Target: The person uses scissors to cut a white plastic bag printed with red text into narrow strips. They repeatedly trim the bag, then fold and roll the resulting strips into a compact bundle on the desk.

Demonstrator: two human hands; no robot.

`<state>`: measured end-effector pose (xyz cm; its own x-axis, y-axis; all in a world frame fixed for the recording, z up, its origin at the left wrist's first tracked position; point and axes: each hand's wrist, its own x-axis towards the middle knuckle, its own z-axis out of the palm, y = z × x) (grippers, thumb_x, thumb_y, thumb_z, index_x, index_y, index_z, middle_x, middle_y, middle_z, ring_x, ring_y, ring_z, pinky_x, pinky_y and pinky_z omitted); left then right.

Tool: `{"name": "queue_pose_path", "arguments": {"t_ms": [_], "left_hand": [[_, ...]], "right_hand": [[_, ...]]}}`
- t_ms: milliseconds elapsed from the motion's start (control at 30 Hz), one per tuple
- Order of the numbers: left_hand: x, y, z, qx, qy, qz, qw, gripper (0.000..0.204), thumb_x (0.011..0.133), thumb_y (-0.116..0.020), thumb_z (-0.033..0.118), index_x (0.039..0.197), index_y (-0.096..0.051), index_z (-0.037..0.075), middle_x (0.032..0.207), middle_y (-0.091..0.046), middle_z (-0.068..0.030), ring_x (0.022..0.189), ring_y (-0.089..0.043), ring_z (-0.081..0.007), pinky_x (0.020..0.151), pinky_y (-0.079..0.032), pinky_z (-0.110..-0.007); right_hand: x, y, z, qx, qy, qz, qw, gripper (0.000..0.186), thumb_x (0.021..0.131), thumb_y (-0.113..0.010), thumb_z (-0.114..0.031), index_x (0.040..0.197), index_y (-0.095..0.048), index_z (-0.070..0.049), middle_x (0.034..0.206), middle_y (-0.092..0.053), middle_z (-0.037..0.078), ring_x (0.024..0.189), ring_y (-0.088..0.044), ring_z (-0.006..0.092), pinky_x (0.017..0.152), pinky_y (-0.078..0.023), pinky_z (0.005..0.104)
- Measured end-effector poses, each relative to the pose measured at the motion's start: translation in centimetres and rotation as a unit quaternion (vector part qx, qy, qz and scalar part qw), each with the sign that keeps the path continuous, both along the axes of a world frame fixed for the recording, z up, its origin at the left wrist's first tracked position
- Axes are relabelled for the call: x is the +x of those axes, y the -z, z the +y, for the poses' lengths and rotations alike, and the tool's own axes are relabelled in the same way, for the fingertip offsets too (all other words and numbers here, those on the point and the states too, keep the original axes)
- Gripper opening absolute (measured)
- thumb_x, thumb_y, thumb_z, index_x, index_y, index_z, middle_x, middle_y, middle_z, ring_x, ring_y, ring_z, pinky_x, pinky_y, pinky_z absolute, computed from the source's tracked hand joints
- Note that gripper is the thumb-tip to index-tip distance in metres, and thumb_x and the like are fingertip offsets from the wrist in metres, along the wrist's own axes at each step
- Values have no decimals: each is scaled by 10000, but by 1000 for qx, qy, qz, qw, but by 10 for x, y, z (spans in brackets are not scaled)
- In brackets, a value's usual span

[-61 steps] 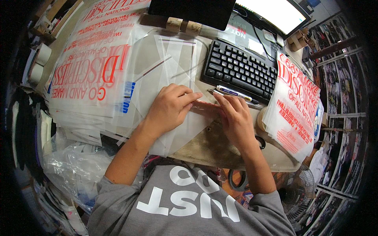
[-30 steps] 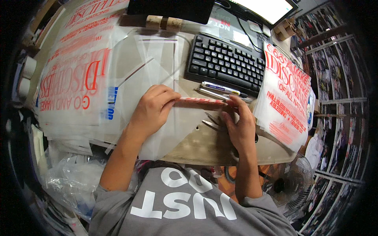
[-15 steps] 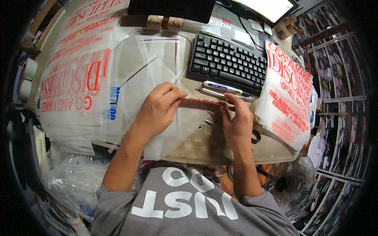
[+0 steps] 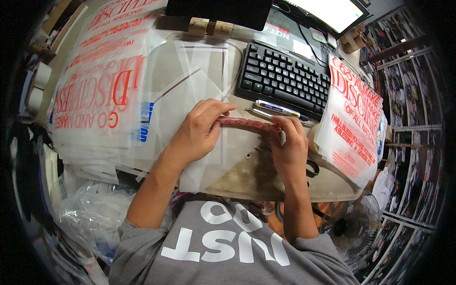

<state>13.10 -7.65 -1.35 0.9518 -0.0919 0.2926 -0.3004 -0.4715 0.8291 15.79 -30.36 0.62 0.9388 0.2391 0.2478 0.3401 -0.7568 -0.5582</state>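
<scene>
red-printed folded strip [image 4: 249, 125] | held between both hands over clear film on bench [image 4: 285, 183] | left hand [image 4: 197, 133] pinching its left end | right hand [image 4: 289, 145] pinching right end | black keyboard [image 4: 285, 78] just behind

Glossy clear plastic film sheets [image 4: 109, 90] cover a worn, matt desk [image 4: 266, 175]; the keyboard [image 4: 285, 78] is matt black plastic.

- A black keyboard [image 4: 284, 78] sits at the back of the bench [image 4: 266, 178].
- A pen [image 4: 277, 109] lies just in front of it.
- A fan [image 4: 354, 225] stands lower right.
- Tape rolls [image 4: 39, 76] sit far left.
</scene>
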Motion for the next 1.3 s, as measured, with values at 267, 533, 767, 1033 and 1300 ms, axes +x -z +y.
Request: {"name": "queue_pose_path", "arguments": {"t_ms": [267,533,767,1033,1300], "left_hand": [[-3,-2,1,-19,21,18,999,589,738,-488,-155,1275,-603,59,1167,-594,-144,1017,-641,-256,849,-522,-327],[-2,-1,3,-74,18,51,996,696,704,-432,-153,1361,-538,51,1279,-539,-135,1142,-596,-240,1021,-480,-335],[2,-2,4,-125,56,78,988,697,704,-424,-145,1370,-521,36,1251,-561,-121,1161,-581,-212,1060,-452,-335],[0,-8,-2,-77,7,84,994,672,723,-458,-151,1353,-545,64,1253,-577,-100,1111,-603,-205,1001,-494,-320],[2,3,-6,12,6,2,1000,534,759,-514,-145,1245,-630,45,1146,-646,-173,1025,-645,-303,904,-525,-368]], "right_hand": [[-2,2,-1,9,-4,0,1000,256,825,-692,31,1065,-689,-58,1042,-649,114,966,-659,305,850,-526,383],[-1,0,-7,-16,-44,7,999,285,832,-643,67,1092,-667,-47,1066,-641,122,993,-639,314,871,-516,398],[1,10,-5,-26,-67,1,997,332,782,-615,79,1083,-666,-50,1079,-624,138,1035,-588,348,914,-496,444],[-1,8,0,-14,-51,-8,999,349,766,-611,94,1088,-654,-32,1104,-611,152,1067,-572,368,939,-479,448],[-6,10,1,41,-36,4,999,359,767,-590,122,1087,-647,-29,1091,-617,152,1040,-586,363,926,-481,445]]}}
